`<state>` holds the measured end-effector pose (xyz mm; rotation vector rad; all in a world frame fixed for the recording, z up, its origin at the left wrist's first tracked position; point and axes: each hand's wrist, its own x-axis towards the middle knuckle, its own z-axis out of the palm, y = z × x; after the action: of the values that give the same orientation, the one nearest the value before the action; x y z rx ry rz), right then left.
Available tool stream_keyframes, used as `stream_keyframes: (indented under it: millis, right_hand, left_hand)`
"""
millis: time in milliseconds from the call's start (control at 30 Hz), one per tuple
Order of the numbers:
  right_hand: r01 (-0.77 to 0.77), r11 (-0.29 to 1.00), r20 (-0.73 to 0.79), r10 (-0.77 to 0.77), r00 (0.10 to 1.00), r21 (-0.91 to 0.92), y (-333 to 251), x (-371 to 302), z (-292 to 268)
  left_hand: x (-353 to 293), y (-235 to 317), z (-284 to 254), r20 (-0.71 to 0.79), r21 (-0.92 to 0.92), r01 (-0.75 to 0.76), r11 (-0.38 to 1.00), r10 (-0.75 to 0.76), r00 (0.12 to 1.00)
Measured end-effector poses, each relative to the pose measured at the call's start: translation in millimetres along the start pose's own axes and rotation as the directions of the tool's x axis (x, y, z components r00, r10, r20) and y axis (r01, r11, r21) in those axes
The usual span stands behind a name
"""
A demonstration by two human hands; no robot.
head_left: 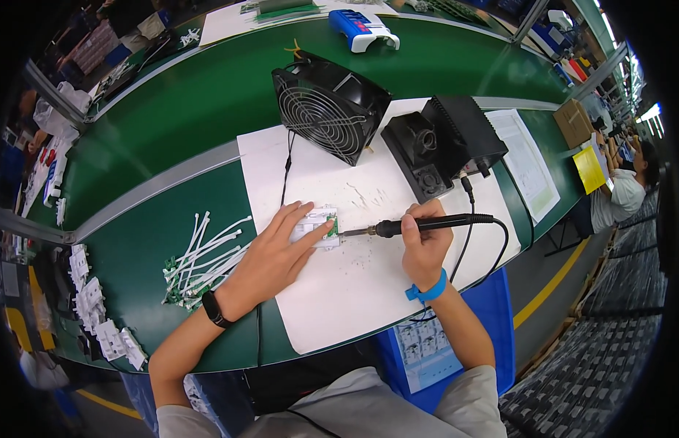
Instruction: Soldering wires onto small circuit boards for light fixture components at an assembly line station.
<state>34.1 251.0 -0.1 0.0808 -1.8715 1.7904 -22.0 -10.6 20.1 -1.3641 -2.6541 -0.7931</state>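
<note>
My left hand (pixel 274 252) lies over a small white plastic housing (pixel 325 244) on the white sheet, its fingers holding it from above. A small green circuit board (pixel 333 224) sits at the housing's right end, with one fingertip touching it. In my right hand (pixel 425 252) is a black soldering iron (pixel 412 225), held nearly level. Its metal tip points left and reaches the board's edge; whether it touches cannot be made out. Left of my left hand lies a bundle of white cables (pixel 201 255) with small green boards at their ends.
A black fan (pixel 330 106) and a black soldering station (pixel 463 135) stand behind the white sheet (pixel 339 306). White plastic housings (pixel 91 303) line the left edge. A blue bin (pixel 503 321) sits below at right. The iron's cord (pixel 506 252) loops beside my right hand. Another person sits far right.
</note>
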Motion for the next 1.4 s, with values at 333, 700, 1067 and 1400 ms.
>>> stream_keyframes:
  millis: [333, 700, 1067, 1400]
  right_hand:
    - [-0.019, 1.0, -0.013, 0.019, 1.0, 0.0, -5, 0, 2]
    - [0.023, 0.997, -0.193, -0.038, 0.98, -0.078, -4, 1, 3]
    - [0.01, 0.999, -0.126, -0.014, 0.992, -0.031, -5, 1, 2]
    - [-0.016, 0.992, 0.04, 0.021, 0.999, -0.127, -9, -4, 8]
  left_hand:
    - [-1, 0, 0, -0.005, -0.008, 0.002, 1.0, -0.003, 1.0]
    - [4, 6, 14, -0.219, 0.102, 0.05, 0.994, -0.027, 0.975]
    - [5, 29, 3, -0.125, 0.101, 0.142, 0.985, -0.129, 0.984]
    - [2, 32, 30, -0.224, 0.069, 0.164, 0.984, -0.145, 0.964]
